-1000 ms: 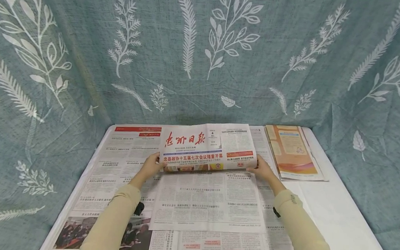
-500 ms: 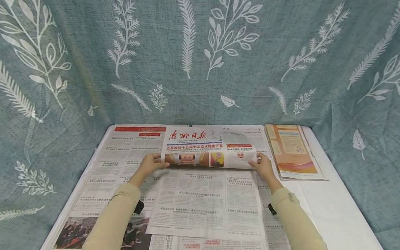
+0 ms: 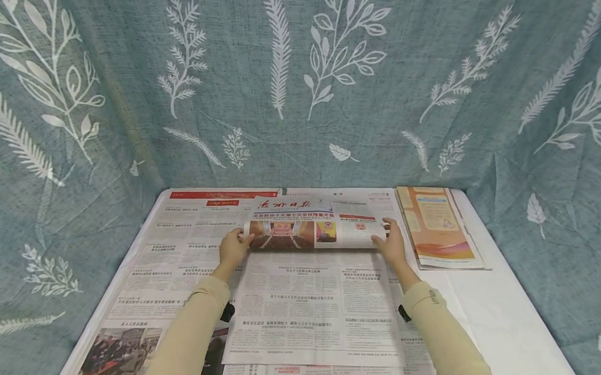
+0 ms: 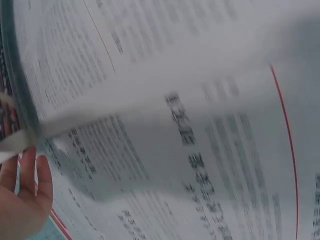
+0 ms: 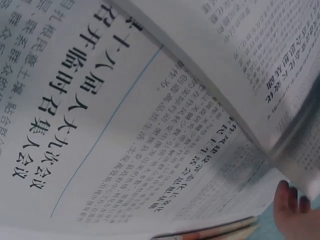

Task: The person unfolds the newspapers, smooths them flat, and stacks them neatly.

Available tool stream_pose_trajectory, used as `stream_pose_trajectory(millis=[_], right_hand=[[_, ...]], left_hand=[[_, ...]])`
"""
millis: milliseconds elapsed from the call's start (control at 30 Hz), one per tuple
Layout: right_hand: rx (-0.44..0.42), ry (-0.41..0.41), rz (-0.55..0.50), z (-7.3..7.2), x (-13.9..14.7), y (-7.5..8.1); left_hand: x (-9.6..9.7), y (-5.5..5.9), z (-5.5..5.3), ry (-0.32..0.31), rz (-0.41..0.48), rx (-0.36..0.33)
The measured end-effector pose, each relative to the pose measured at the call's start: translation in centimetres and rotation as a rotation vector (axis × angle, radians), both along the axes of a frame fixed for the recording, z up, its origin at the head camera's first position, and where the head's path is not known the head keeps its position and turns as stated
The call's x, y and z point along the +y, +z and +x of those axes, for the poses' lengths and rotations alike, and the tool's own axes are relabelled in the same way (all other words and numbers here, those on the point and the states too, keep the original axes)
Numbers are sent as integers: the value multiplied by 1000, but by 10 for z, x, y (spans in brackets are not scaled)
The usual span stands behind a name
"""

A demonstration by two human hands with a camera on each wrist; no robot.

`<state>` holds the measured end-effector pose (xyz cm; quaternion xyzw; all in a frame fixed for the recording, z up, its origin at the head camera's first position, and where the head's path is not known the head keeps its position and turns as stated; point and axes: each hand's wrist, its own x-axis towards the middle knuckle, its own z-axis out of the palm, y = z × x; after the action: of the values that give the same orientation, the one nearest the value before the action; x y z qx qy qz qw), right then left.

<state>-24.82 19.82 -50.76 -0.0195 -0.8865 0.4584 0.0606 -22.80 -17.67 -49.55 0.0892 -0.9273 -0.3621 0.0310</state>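
A newspaper lies with its near part flat and its far part curled over into a loose roll. Red masthead characters and a colour photo show on the roll. My left hand pinches the left end of the roll, thumb on the near side. At the opposite end, my right hand holds it the same way. The left wrist view has the left hand with fingers at the paper's curved edge. In the right wrist view, the right hand's fingertips are at the end of the fold.
More newspaper sheets are spread beneath on the white table. An orange-and-tan printed paper stack lies at the back right. A blue-green leaf-patterned curtain encloses the table's back and sides.
The masthead part has curled further back and down, and the photo has come up into view on the roll. The flat part's near edge has slid toward me. Both hands keep hold.
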Motion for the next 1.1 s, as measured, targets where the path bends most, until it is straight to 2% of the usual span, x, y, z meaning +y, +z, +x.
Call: stream_pose_trajectory(millis=[67, 167, 300, 333, 400, 467, 533, 567, 700, 800, 900, 967, 1100], right_hand=[[-5, 4, 23, 1, -3, 1], [-3, 0, 124, 0, -7, 1], [91, -26, 258, 2, -14, 2], [123, -22, 287, 3, -15, 2], [171, -5, 335, 4, -17, 2], [204, 32, 397, 6, -19, 1], [210, 91, 482, 9, -21, -1], [206, 125, 524, 10, -21, -2], [172, 256, 683, 13, -23, -5], [112, 321, 731, 15, -22, -8], [33, 372, 724, 17, -19, -10], [-21, 399, 705, 19, -17, -12], [-87, 425, 688, 21, -12, -19]], left_hand=[[5, 1, 1, 28, -15, 0], [7, 0, 1, 39, 15, 30], [8, -4, 1, 51, 118, 129], [9, -6, 2, 57, 113, 168], [11, -7, 3, 39, 110, 196], [13, -7, 5, -15, 78, 201], [15, -9, 7, -104, 11, 194], [16, -9, 8, -167, -15, 158], [18, -14, 14, -393, -243, 65], [19, -15, 17, -518, -349, 10], [20, -13, 18, -588, -345, -56], [19, -12, 16, -604, -316, -114], [13, -24, 9, -610, -268, -163]])
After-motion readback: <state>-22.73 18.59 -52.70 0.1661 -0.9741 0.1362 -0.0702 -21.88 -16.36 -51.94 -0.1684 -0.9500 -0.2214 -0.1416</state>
